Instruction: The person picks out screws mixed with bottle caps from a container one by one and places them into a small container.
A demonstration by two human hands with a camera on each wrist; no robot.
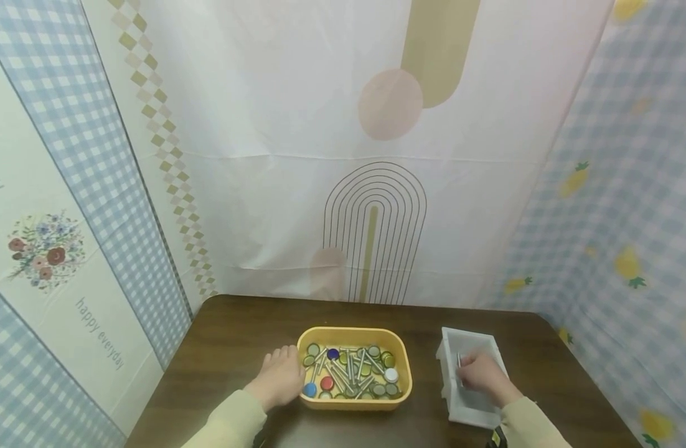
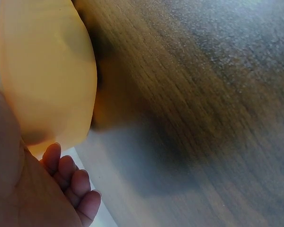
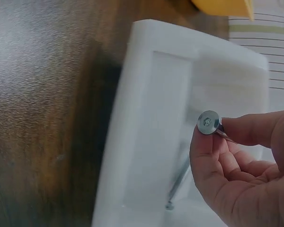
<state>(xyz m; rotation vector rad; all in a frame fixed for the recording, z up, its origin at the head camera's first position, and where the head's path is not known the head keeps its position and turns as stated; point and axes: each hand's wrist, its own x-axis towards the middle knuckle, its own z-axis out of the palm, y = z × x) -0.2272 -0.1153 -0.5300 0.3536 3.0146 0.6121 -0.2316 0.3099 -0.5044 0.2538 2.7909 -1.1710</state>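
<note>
My right hand is over the white plastic bin on the right. Between thumb and index finger it pinches a metal bolt, whose flat round head with a hex socket faces the right wrist camera. A second bolt lies inside the white bin, partly hidden behind my fingers. On the left, my left hand rests against the side of the yellow bin, fingers loosely bent. The yellow bin holds many silver bolts mixed with bottle caps in red, blue, white and greenish-grey.
Both bins stand on a dark wooden table, with a strip of tabletop between them. A white patterned curtain hangs behind the table, and blue checked cloth closes off the right side.
</note>
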